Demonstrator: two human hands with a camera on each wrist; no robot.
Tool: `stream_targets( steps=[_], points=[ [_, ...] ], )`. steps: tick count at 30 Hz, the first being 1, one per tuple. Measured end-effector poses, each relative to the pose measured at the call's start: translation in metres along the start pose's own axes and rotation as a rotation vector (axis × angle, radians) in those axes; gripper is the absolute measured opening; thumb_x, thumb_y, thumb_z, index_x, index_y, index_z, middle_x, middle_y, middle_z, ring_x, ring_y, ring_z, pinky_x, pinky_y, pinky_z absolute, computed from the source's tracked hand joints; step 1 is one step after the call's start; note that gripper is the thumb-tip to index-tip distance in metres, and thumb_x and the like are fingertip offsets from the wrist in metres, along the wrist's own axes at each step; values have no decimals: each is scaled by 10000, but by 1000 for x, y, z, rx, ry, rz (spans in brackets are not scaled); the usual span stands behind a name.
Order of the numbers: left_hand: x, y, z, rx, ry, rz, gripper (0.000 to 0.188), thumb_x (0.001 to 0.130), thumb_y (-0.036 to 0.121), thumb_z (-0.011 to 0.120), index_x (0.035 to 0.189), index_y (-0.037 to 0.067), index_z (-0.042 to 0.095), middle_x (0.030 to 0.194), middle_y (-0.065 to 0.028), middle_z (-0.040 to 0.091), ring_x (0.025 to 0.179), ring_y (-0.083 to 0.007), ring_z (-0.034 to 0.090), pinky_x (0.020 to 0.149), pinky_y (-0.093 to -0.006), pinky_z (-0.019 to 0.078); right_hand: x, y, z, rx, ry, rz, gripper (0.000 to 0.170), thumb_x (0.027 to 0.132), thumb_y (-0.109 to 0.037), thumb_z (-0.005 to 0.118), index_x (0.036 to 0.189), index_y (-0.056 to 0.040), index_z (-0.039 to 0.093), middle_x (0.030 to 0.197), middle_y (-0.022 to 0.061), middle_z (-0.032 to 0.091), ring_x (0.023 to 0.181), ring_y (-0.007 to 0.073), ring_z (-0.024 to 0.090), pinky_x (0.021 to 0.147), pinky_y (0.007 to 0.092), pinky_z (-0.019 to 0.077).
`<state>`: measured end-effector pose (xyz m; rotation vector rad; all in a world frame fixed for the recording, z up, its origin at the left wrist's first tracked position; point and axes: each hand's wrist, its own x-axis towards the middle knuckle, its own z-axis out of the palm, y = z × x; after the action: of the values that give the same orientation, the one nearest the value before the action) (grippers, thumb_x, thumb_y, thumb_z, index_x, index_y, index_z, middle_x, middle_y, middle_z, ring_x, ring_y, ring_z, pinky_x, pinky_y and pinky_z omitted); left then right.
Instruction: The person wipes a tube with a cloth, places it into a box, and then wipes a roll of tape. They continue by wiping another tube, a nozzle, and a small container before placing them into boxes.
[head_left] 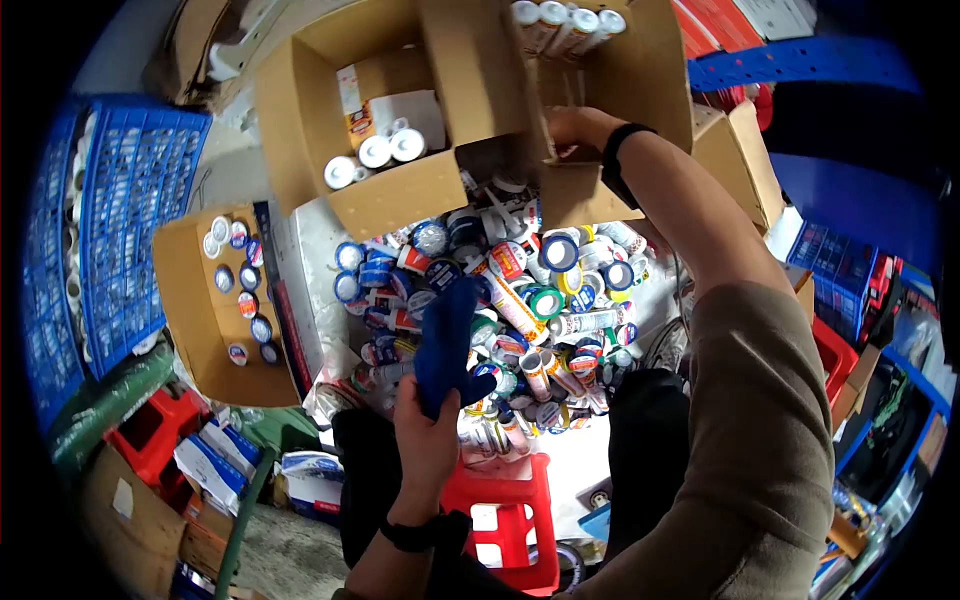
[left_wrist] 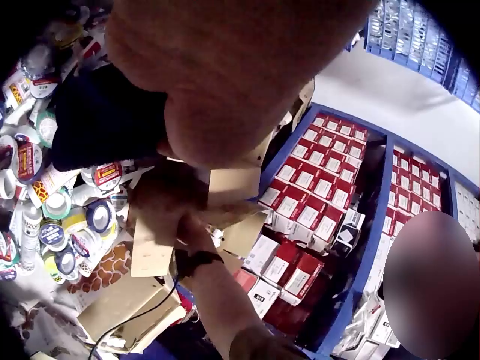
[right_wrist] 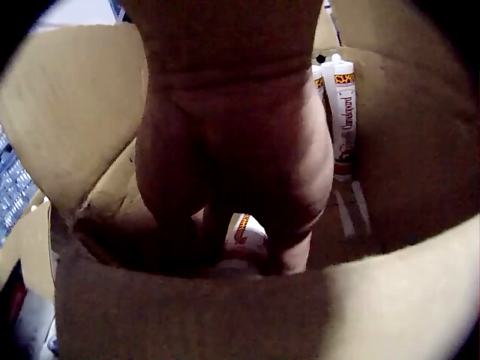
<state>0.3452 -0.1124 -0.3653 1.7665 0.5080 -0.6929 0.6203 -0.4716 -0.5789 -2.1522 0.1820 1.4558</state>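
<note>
My left hand (head_left: 427, 440) grips a dark blue, soft-looking cloth-like thing (head_left: 445, 345), held upright over a pile of tubes and tape rolls. It shows as a dark shape (left_wrist: 105, 120) in the left wrist view. My right hand (head_left: 578, 128) reaches down inside the right cardboard box (head_left: 640, 75). In the right wrist view, thumb and fingers straddle a white sealant cartridge (right_wrist: 246, 236) with an orange-patterned label; the front cardboard hides the fingertips. More white sealant cartridges (head_left: 570, 30) stand against that box's far wall; one (right_wrist: 344, 112) shows its label.
Another open box (head_left: 290, 100) holds several white cartridges (head_left: 375, 152). A mixed heap of tubes and tape rolls (head_left: 520, 300) lies between my legs. Left of it stands a box of tape rolls (head_left: 190, 340). A red stool (head_left: 540, 520) is close to me; blue crates (head_left: 140, 220) stand left.
</note>
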Motion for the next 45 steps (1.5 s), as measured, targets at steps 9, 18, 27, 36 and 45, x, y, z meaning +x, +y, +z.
stream_targets(
  steps=[9, 18, 27, 36, 45],
  points=[
    [6, -2, 7, 17, -31, 23, 283, 896, -17, 608, 1164, 10, 520, 1044, -57, 598, 947, -123, 559, 861, -271, 444, 1, -11, -31, -429, 781, -234, 371, 905, -168, 489, 1272, -126, 533, 1024, 174, 681, 1016, 398, 614, 850, 462, 531],
    [6, 12, 11, 73, -10, 75, 167, 903, -2, 604, 1045, 31, 522, 816, -14, 546, 658, -56, 490, 583, -228, 405, -6, -25, -50, -240, 1112, -320, 393, 892, -76, 492, 1279, -138, 496, 1037, 240, 642, 1050, 410, 598, 845, 489, 517],
    [9, -9, 10, 85, -11, 181, 172, 899, 13, 615, 1044, 19, 522, 822, -27, 549, 676, -64, 495, 601, -237, 413, 9, -18, -67, -71, 1121, -350, 552, 789, -158, 677, 1317, -132, 517, 1083, 264, 644, 1015, 429, 619, 916, 472, 495],
    [8, 4, 7, 64, -43, 112, 178, 906, 28, 615, 1052, 18, 514, 849, -27, 538, 739, -80, 494, 650, -240, 417, 11, -18, -50, 15, 1077, -378, 565, 872, -283, 596, 1354, -36, 432, 1214, 270, 603, 1169, 435, 543, 989, 478, 452],
    [8, 0, -12, -7, 82, 174, 215, 910, 5, 604, 1108, -3, 521, 1030, -45, 626, 936, -117, 569, 898, -265, 432, -169, -58, 32, 131, 975, -154, 279, 901, -235, 622, 1037, 7, 645, 953, 218, 702, 871, 324, 702, 760, 406, 558]
  ],
)
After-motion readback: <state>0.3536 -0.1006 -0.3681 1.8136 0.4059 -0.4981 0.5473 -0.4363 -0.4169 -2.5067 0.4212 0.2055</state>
